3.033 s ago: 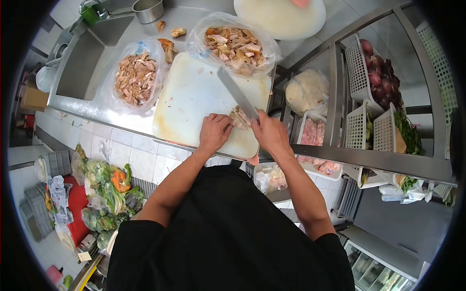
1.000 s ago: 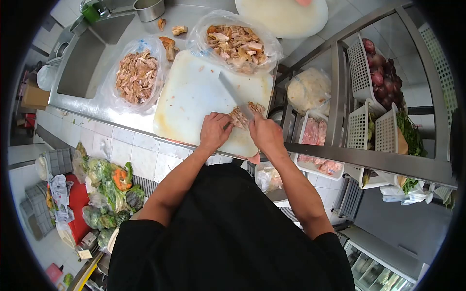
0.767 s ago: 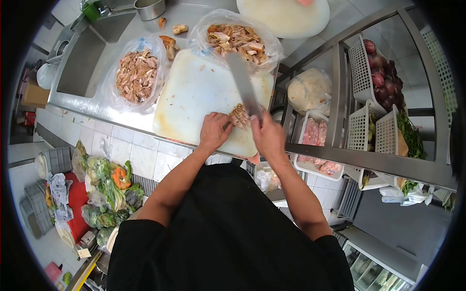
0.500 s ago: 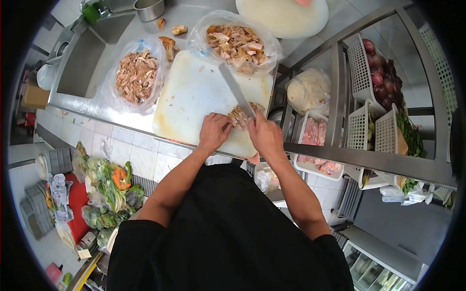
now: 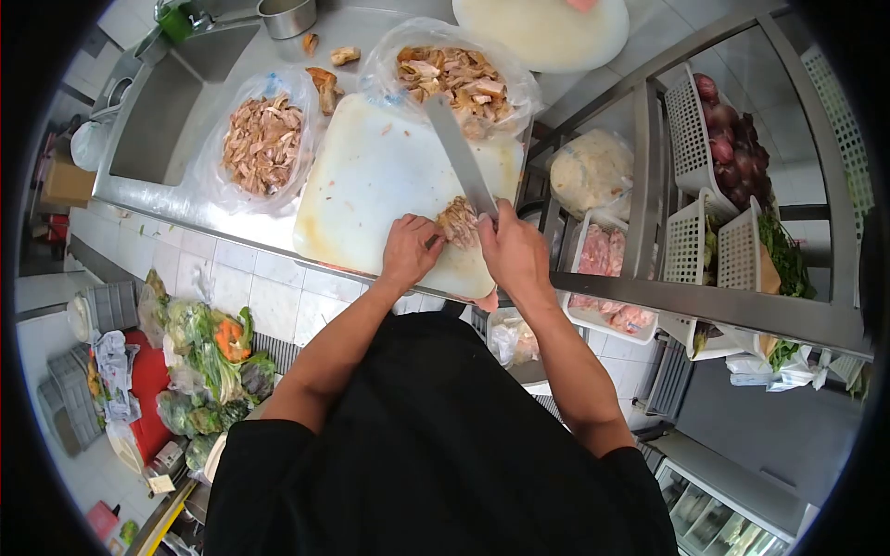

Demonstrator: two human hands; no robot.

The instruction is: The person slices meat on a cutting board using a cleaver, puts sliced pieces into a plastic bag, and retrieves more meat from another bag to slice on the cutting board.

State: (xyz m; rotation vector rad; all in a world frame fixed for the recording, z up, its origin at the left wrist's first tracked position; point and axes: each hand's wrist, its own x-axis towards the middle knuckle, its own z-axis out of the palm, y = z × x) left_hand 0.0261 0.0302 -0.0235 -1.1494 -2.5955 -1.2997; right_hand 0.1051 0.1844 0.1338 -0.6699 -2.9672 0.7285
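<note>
My right hand is wrapped round the handle of a knife. Its broad blade points up and left across the white cutting board, along the right side of a small pile of sliced cooked meat. Bent fingers of my left hand press against the pile's left side. Behind the board is an open plastic bag of chopped meat. Another bag of shredded meat lies left of the board on the steel counter.
A steel sink and a pot are at the upper left. On the right, a metal rack holds baskets of red onions and a tray of raw meat. Vegetables lie at the lower left.
The knife has shifted right, from over the meat to its right side, and more of the pile shows. My right hand moved slightly right; my left hand stays nearly in place.
</note>
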